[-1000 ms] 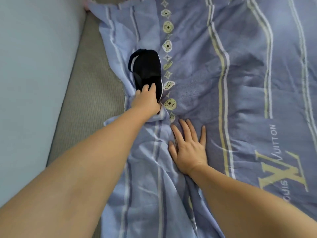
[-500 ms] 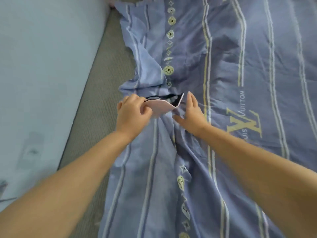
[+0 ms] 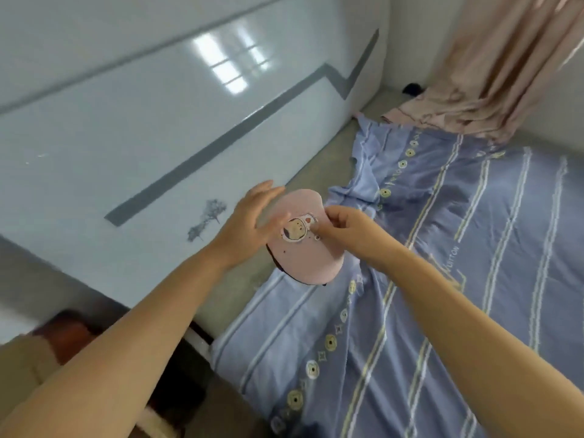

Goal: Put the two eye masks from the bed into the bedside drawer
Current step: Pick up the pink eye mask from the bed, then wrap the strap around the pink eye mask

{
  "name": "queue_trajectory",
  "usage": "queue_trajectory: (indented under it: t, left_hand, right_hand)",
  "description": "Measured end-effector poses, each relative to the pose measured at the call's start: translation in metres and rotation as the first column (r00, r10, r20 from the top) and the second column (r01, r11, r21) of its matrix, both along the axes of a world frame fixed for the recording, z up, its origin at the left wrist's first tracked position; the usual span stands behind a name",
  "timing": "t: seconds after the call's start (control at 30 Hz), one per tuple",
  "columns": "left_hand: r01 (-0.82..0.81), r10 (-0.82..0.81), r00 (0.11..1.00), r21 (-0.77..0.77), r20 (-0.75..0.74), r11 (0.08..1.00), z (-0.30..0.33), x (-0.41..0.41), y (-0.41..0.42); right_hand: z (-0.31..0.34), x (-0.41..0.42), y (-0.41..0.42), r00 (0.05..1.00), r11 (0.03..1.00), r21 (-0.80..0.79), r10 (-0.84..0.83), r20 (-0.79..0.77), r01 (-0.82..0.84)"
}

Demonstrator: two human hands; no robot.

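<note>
A pink eye mask (image 3: 305,260) with a cartoon patch on its face is lifted above the left edge of the bed. A dark layer shows along its lower edge; I cannot tell whether that is its black back or a second mask. My right hand (image 3: 344,230) pinches its right side between thumb and fingers. My left hand (image 3: 249,222) is beside the mask's left side with the fingers spread, touching or almost touching it. The bedside drawer is not clearly visible.
A blue striped quilt (image 3: 426,311) covers the bed. A glossy pale headboard panel (image 3: 158,128) with a grey zigzag stripe rises on the left. Pink curtain (image 3: 493,67) hangs at the back right. Blurred brown furniture (image 3: 66,330) sits at the lower left.
The mask has been lifted off the quilt and turned pink side up. It has passed into my right hand and my left hand has opened. The view swung up towards the headboard.
</note>
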State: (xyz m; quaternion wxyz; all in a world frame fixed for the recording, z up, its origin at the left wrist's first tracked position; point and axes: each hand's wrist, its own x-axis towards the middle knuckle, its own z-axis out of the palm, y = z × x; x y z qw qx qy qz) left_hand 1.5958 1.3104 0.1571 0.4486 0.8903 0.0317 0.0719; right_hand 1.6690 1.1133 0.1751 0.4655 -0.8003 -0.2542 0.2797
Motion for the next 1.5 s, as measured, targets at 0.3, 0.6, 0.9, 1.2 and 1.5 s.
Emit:
queue_trajectory:
  t: [0.3, 0.6, 0.9, 1.2, 1.5]
  left_hand:
    - [-0.261, 0.261, 0.965, -0.091, -0.008, 0.961, 0.054, -0.226, 0.017]
    - [-0.229, 0.375, 0.924, -0.9, -0.08, 0.372, 0.047, -0.455, 0.001]
    - [-0.47, 0.46, 0.87, -0.575, -0.177, 0.67, 0.057, -0.554, -0.039]
    - [-0.216, 0.155, 0.971, -0.945, -0.182, 0.245, 0.068, -0.548, -0.082]
    - [-0.724, 0.776, 0.63, 0.377, 0.02, 0.578, 0.042, -0.5, -0.08]
  right_hand:
    - [0.052, -0.159, 0.076, 0.948, 0.957, 0.074, 0.265, 0.176, -0.281]
    - [0.048, -0.359, 0.102, 0.851, 0.86, 0.369, 0.458, -0.255, -0.352]
    - [0.052, -0.441, 0.099, 0.828, 0.818, 0.524, 0.453, -0.33, -0.238]
    - [0.066, -0.441, 0.085, 0.945, 0.842, 0.432, 0.264, 0.194, -0.324]
    - [0.054, -0.411, 0.066, 0.916, 0.935, 0.324, 0.251, -0.312, -0.145]
